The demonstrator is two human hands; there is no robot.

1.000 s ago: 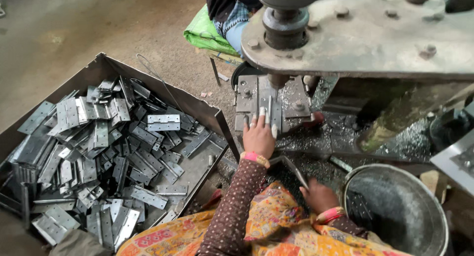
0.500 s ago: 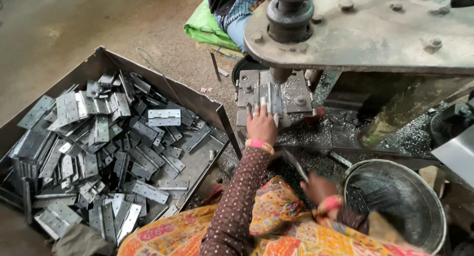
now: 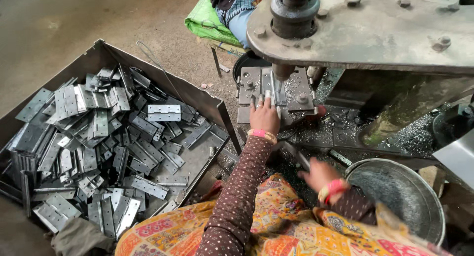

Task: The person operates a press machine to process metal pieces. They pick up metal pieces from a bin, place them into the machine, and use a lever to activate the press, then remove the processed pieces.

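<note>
Left hand [image 3: 264, 115] reaches forward onto the press bed, fingers spread flat and pressing a metal hinge plate [image 3: 274, 90] against the die plate [image 3: 296, 90], fingertips right beside the punch [image 3: 283, 70] that comes down from the heavy grey press arm [image 3: 375, 28]. Pink-and-gold bangle on that wrist, dotted brown sleeve behind it. Right hand [image 3: 320, 174] sits low near the lap, blurred, fingers curled, cannot tell if it holds anything; it is just left of a round metal bucket [image 3: 419, 206] and close to a dark bar [image 3: 296, 156] lying on the bed. Metal shavings [image 3: 321, 135] cover the bed around the die. Left of the person, an open sheet-metal tray [image 3: 217, 107] holds a loose heap of grey hinges [image 3: 98, 132], one lying open near the top at the back. Patterned orange cloth [image 3: 276, 226] covers the lap. Beyond the press, another person's blue checked clothing [image 3: 242, 9] shows beside a green bag [image 3: 207, 21] on a stool.
</note>
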